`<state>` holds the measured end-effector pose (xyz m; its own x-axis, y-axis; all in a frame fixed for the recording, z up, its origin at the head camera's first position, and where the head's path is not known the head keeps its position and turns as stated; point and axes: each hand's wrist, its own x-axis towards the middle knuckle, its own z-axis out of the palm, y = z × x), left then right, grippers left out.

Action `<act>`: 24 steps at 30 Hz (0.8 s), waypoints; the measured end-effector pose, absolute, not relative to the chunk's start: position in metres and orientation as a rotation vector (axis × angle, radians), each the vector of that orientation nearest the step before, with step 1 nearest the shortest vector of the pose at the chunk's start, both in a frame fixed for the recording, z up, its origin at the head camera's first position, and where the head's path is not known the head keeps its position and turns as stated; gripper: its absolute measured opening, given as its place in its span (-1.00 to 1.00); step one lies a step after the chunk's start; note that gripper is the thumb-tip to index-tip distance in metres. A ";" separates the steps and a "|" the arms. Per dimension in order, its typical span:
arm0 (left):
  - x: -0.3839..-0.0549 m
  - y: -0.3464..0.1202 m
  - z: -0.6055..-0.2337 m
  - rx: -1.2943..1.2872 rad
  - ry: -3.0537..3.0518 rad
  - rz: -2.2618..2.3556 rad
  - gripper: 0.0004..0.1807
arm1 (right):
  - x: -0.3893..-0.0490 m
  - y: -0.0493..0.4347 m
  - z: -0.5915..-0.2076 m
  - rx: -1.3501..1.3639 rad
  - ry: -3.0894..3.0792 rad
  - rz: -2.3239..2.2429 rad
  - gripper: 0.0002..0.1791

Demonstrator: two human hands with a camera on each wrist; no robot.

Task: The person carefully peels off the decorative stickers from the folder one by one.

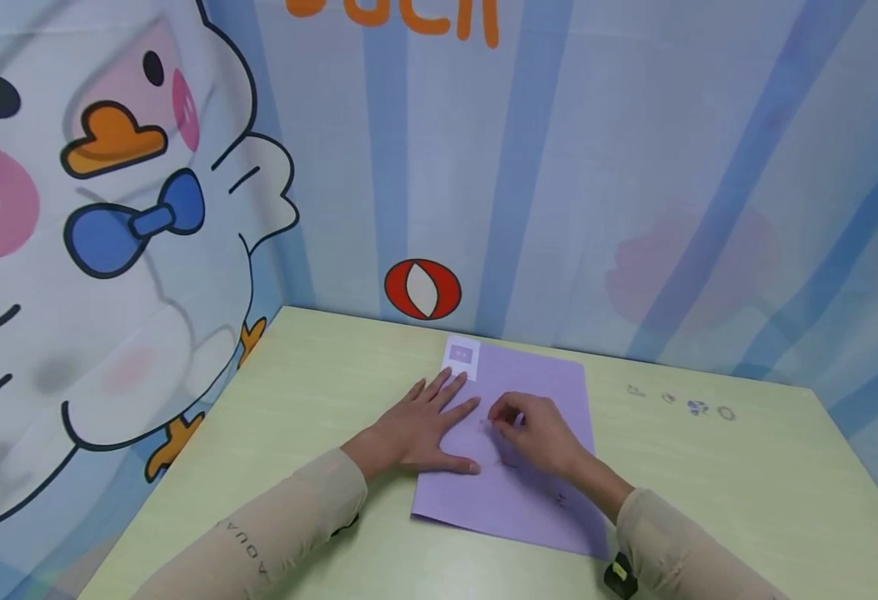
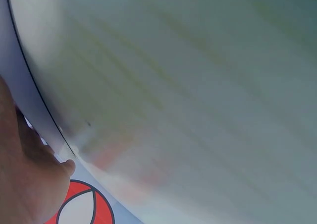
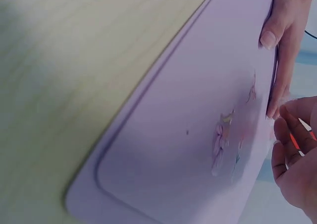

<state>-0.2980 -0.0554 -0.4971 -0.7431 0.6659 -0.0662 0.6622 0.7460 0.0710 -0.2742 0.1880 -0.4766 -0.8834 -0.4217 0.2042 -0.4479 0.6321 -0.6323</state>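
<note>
A flat purple folder-like sheet (image 1: 446, 496) lies on the table, with a small white label at its top left corner. My left hand (image 1: 427, 423) rests spread on its left side, fingers apart. Over the middle of the sheet is my right hand (image 1: 540, 433), its fingers curled and thumb and index tips close together. Whether a small thing sits between those tips cannot be made out. Small sticker-like pieces, one a pink bow shape (image 3: 218, 147), lie on the sheet below the right hand. In the left wrist view only part of the left hand (image 2: 32, 179) shows.
Several small sticker-like pieces, among them a ring shape (image 1: 725, 413), lie in a row on the pale yellow table (image 1: 746, 492) to the right. A printed cloth (image 1: 439, 167) with a cartoon duck hangs behind and at the left.
</note>
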 end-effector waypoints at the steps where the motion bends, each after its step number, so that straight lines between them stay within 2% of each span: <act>1: -0.297 -0.056 -0.496 1.087 2.852 0.063 0.16 | -0.274 0.189 -0.476 0.750 -2.789 1.091 -0.90; 15: -0.296 -0.056 -0.495 1.093 2.849 0.062 0.15 | -0.269 0.205 -0.460 0.851 -2.729 1.051 -0.89; 24: -0.297 -0.055 -0.495 1.085 2.853 0.059 0.16 | -0.276 0.226 -0.455 0.630 -2.716 1.094 -0.94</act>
<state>-0.2966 -0.0549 -0.4947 -0.7440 0.6646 -0.0688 0.6612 0.7472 0.0674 -0.2761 0.2262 -0.4548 -0.9013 -0.3258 0.2855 -0.4327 0.6467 -0.6281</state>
